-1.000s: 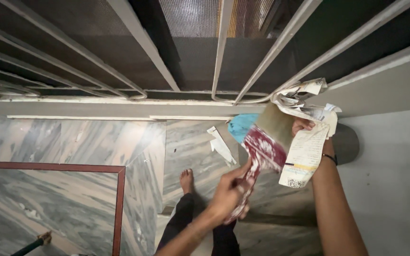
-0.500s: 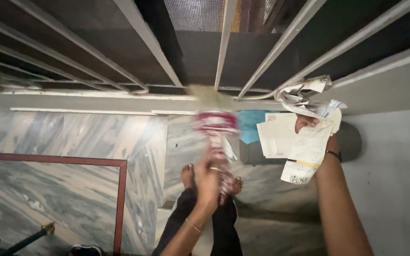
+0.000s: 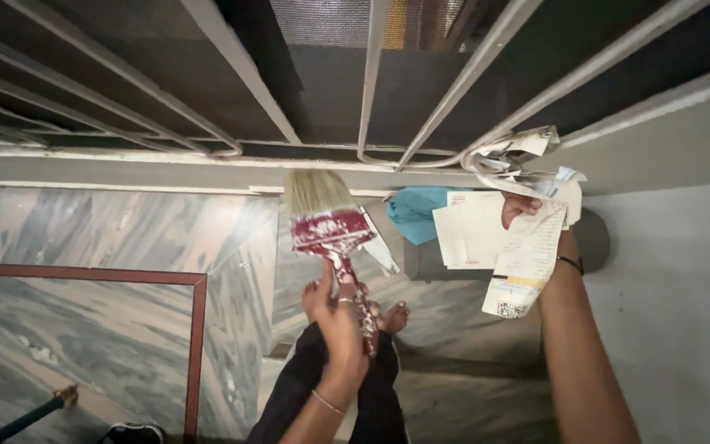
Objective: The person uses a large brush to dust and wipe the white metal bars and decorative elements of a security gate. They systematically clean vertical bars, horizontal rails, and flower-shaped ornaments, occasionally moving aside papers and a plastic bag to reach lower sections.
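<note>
1. Our left hand (image 3: 340, 316) grips the red-stained paintbrush (image 3: 328, 234), bristles up beside the window ledge (image 3: 125, 168)
2. Our right hand (image 3: 523, 210) clutches crumpled papers (image 3: 527, 247) at the grille's (image 3: 371, 82) bottom edge

A second ago the brush (image 3: 328, 224) lay tilted to the right, its bristles in front of the papers (image 3: 509, 232) held in the right hand (image 3: 519, 207). The left hand (image 3: 340, 316) has since swung it leftward, clear of the papers. It now stands nearly upright, bristles just below the ledge (image 3: 166, 173), well apart from the papers. With the brush gone from in front, the pale sheets and the blue cloth (image 3: 421, 210) behind them show more fully.
</note>
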